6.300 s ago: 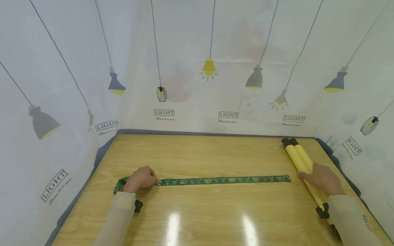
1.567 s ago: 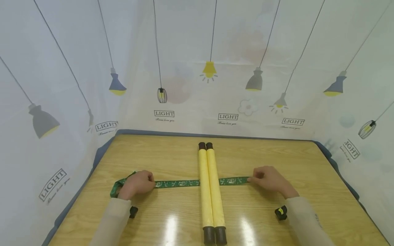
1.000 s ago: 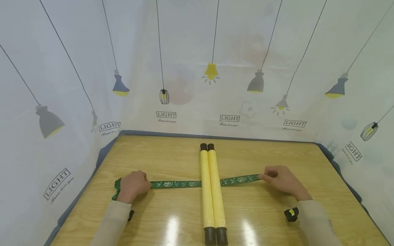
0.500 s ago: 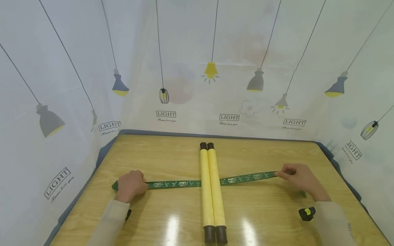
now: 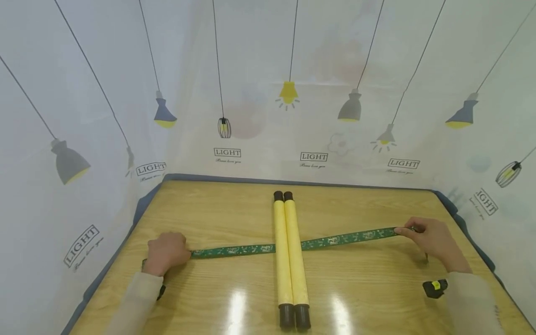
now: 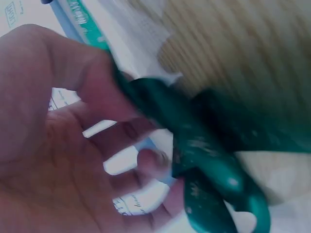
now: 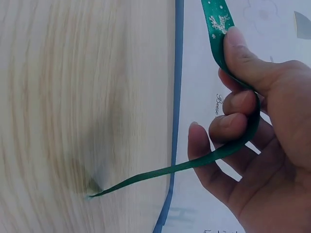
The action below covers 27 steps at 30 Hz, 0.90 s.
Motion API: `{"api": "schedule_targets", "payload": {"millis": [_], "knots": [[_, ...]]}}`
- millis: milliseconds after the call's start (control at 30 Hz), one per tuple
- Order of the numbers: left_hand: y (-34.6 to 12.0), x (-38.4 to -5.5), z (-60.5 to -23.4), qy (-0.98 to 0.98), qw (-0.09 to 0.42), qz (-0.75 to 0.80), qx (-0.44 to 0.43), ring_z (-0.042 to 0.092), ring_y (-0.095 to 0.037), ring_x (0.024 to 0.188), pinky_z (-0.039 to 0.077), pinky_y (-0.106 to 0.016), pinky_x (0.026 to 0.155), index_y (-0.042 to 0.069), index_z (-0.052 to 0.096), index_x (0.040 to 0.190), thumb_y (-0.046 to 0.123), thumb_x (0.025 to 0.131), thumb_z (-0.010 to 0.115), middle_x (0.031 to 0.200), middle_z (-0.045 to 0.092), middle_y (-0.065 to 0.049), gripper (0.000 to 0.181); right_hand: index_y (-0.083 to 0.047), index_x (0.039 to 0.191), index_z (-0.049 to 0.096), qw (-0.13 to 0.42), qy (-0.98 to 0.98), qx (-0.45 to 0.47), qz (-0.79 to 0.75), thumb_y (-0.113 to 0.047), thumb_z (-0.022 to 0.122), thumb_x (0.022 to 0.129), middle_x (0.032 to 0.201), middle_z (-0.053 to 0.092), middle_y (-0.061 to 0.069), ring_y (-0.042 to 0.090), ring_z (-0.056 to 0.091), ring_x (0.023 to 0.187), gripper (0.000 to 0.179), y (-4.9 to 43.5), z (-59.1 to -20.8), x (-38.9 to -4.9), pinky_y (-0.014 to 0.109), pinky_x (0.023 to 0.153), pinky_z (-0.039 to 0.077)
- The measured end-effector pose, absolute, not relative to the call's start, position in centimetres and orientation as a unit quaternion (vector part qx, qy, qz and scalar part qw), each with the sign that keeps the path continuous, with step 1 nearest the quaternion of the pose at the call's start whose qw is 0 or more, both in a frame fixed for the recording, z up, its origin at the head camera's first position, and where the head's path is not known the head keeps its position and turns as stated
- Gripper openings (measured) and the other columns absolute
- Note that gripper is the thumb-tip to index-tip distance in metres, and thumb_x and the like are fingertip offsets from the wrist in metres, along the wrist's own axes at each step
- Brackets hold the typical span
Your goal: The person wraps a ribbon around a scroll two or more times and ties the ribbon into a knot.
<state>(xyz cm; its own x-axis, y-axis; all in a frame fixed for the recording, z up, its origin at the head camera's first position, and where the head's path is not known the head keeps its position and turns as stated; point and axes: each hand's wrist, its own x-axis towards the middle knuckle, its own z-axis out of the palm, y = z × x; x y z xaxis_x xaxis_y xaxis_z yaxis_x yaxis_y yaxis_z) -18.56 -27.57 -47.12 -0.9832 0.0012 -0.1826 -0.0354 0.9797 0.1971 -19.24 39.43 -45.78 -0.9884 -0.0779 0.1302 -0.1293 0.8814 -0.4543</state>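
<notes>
A green ribbon [image 5: 335,240] with pale printed figures runs across the wooden table, passing beneath two yellow rods [image 5: 291,260] with dark end caps that lie side by side. On the left, my left hand [image 5: 168,253] pinches the ribbon between thumb and index finger. More green ribbon [image 6: 209,150] hangs in twisted loops by its fingers in the left wrist view. My right hand [image 5: 433,239] pinches the ribbon's other side, raised above the table. From that pinch, a loose ribbon tail [image 7: 141,177] drops past the fingers in the right wrist view.
The wooden table [image 5: 356,288] has a blue-grey edge strip [image 5: 293,182] at the back. White sheets printed with lamps [image 5: 268,130] stand behind it and at both sides. A black wrist device [image 5: 434,288] shows by the right sleeve.
The rods have come from the right side to lie mid-table over the ribbon. My right hand has since drawn the ribbon rightward and up; my left hand has shifted left.
</notes>
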Motion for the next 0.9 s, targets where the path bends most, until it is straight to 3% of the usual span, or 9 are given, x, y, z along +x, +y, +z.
{"api": "schedule_targets", "payload": {"millis": [67,167,267,367,500,600,700,800,900], "knots": [[-28.0,-18.8,-47.3,0.986,0.080,0.144,0.014,0.037,-0.016,0.056,0.040,-0.038,0.057,0.016,0.044,0.064,0.007,0.079,0.054,0.060,0.042,0.001,0.020,-0.015,0.095,0.075,0.048,-0.970,0.048,0.235,-0.047,0.068,0.097,0.072,0.066,0.003,0.010,0.042,0.058,0.033,39.8,-45.8,-19.2,0.029,0.057,0.034],[-28.6,-19.2,-47.5,0.970,0.070,0.226,0.048,0.029,-0.013,0.054,0.026,-0.028,0.052,0.017,0.043,0.067,0.001,0.077,0.049,0.060,0.034,0.003,0.020,-0.014,0.096,0.075,0.041,-0.970,0.039,0.237,-0.049,0.067,0.097,0.082,0.071,0.006,0.011,0.045,0.063,0.036,40.3,-45.9,-19.1,0.030,0.060,0.037],[-29.4,-19.4,-47.5,0.956,0.071,0.276,0.073,0.036,-0.014,0.056,0.031,-0.029,0.053,0.016,0.055,0.076,0.000,0.079,0.049,0.064,0.041,0.001,0.017,-0.014,0.096,0.075,0.041,-0.969,0.030,0.240,-0.050,0.067,0.097,0.083,0.071,0.006,0.011,0.046,0.064,0.037,40.8,-46.0,-19.0,0.030,0.059,0.037],[-30.2,-19.3,-47.5,0.953,0.076,0.281,0.086,0.046,-0.015,0.065,0.040,-0.031,0.059,0.015,0.068,0.087,0.005,0.084,0.059,0.074,0.056,0.000,0.014,-0.015,0.095,0.076,0.044,-0.969,0.029,0.241,-0.049,0.068,0.097,0.085,0.073,0.005,0.009,0.048,0.065,0.035,41.3,-46.0,-18.9,0.030,0.059,0.039],[-31.8,-19.2,-47.3,0.961,0.070,0.247,0.104,0.054,-0.014,0.075,0.046,-0.032,0.067,0.011,0.076,0.093,0.012,0.091,0.070,0.087,0.069,-0.001,0.007,-0.015,0.095,0.076,0.044,-0.972,0.022,0.231,-0.050,0.068,0.097,0.087,0.074,0.007,0.011,0.052,0.069,0.036,42.0,-45.8,-18.9,0.031,0.062,0.042],[-33.3,-19.1,-46.8,0.965,0.060,0.236,0.097,0.059,-0.019,0.075,0.049,-0.035,0.067,0.007,0.078,0.097,0.015,0.095,0.070,0.090,0.073,-0.006,0.011,-0.013,0.099,0.076,0.032,-0.974,0.011,0.226,-0.053,0.067,0.096,0.098,0.075,0.014,0.020,0.061,0.079,0.041,42.6,-45.5,-18.8,0.036,0.065,0.047],[-34.9,-18.7,-46.1,0.969,0.041,0.234,0.074,0.069,-0.032,0.086,0.056,-0.046,0.075,0.004,0.079,0.105,0.017,0.096,0.070,0.100,0.076,-0.016,0.018,-0.011,0.107,0.075,0.009,-0.974,-0.001,0.227,-0.058,0.065,0.096,0.114,0.072,0.024,0.038,0.066,0.094,0.049,43.5,-45.4,-18.7,0.045,0.070,0.052],[-36.3,-18.3,-45.4,0.975,0.014,0.217,0.048,0.068,-0.044,0.105,0.056,-0.056,0.085,0.003,0.078,0.110,0.021,0.096,0.071,0.113,0.074,-0.025,0.024,-0.008,0.113,0.073,0.004,-0.974,-0.011,0.228,-0.059,0.064,0.095,0.123,0.066,0.032,0.049,0.064,0.105,0.055,44.6,-45.5,-18.4,0.053,0.074,0.053],[-37.4,-18.1,-44.9,0.979,-0.009,0.203,0.010,0.067,-0.045,0.104,0.055,-0.053,0.081,0.006,0.078,0.111,0.025,0.096,0.072,0.115,0.072,-0.027,0.025,-0.004,0.115,0.071,0.015,-0.975,-0.025,0.220,-0.059,0.065,0.095,0.126,0.063,0.035,0.052,0.061,0.107,0.059,45.4,-45.5,-18.3,0.056,0.076,0.052]]}}
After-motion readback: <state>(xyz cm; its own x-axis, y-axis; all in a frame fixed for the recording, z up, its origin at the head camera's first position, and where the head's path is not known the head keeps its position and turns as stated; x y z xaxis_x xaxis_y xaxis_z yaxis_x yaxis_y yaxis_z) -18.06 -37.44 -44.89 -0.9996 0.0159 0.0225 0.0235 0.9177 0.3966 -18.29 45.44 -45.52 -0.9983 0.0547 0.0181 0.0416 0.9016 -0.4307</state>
